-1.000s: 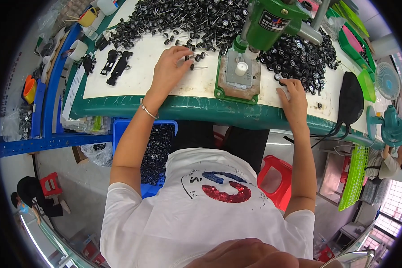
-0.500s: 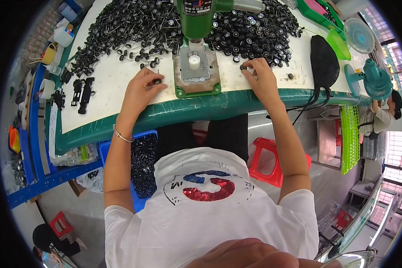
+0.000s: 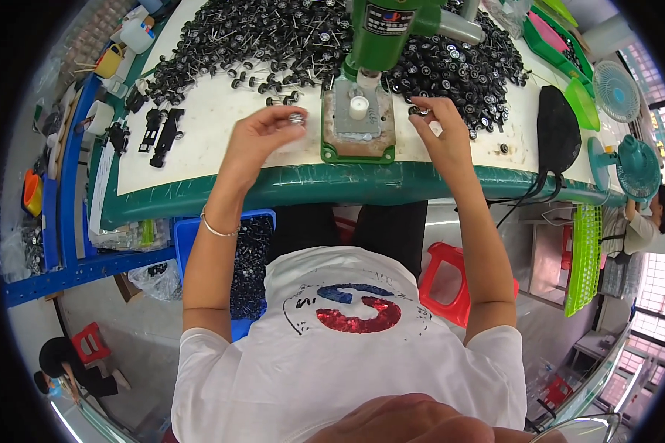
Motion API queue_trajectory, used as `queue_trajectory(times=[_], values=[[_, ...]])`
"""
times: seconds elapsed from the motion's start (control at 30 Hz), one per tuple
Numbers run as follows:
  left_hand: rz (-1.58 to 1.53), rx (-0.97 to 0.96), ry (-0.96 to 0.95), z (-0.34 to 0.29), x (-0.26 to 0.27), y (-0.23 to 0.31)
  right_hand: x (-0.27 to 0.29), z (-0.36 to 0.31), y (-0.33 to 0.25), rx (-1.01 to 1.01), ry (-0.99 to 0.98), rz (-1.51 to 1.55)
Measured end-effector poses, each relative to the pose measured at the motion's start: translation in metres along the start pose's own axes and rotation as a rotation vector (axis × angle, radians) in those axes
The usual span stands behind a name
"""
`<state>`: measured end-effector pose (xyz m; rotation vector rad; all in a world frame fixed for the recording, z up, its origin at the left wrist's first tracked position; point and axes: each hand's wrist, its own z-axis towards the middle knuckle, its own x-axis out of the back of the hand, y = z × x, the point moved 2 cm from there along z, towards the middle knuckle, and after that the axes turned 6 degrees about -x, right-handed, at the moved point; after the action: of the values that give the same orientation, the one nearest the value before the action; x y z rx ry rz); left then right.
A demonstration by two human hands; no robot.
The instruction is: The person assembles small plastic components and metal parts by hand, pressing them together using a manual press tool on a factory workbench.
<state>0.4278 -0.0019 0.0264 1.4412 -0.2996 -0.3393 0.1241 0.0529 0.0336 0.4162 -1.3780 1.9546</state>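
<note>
My left hand (image 3: 262,140) is over the table just left of a green bench press, pinching a small toy wheel (image 3: 296,118) with a silvery hub between thumb and fingertips. To the right of the press, my right hand (image 3: 447,133) has its thumb and index finger closed on a small black wheel (image 3: 414,111). Between the hands, the press base (image 3: 357,150) carries a grey plate (image 3: 376,122) with an upright white cylinder (image 3: 358,108). Above that hangs the green press head (image 3: 373,55). Neither wheel touches the cylinder.
Wheels on metal axles (image 3: 251,37) are heaped behind at left, loose black wheels (image 3: 451,70) at right. One stray wheel (image 3: 504,148) lies near a black cloth mask (image 3: 558,129). Black chassis parts (image 3: 166,138) lie at left. A padded green edge (image 3: 288,184) borders the table.
The whole view has shifted, putting the press further right. My left hand has lifted its wheel and turned the hub into view. My right hand has come closer to the press.
</note>
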Motion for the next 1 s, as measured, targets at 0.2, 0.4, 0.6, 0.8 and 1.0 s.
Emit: queue_trajectory(times=[0.2, 0.4, 0.6, 0.8, 1.0], values=[[-0.096, 0.039, 0.116, 0.004, -0.019, -0.002, -0.034, 0.019, -0.051, 0.011, -0.147, 0.273], [-0.066, -0.014, 0.266, 0.01, -0.032, -0.004, -0.047, 0.024, -0.035, -0.097, -0.243, 0.427], [-0.157, -0.069, 0.27, 0.02, -0.055, 0.006, -0.048, 0.021, -0.036, -0.054, -0.288, 0.373], [-0.137, -0.091, 0.307, 0.032, -0.071, 0.005, -0.05, 0.018, -0.029, 0.228, -0.148, 0.093], [-0.098, -0.187, 0.285, 0.032, -0.081, 0.004, -0.033, 0.019, -0.032, 0.192, -0.197, 0.165]])
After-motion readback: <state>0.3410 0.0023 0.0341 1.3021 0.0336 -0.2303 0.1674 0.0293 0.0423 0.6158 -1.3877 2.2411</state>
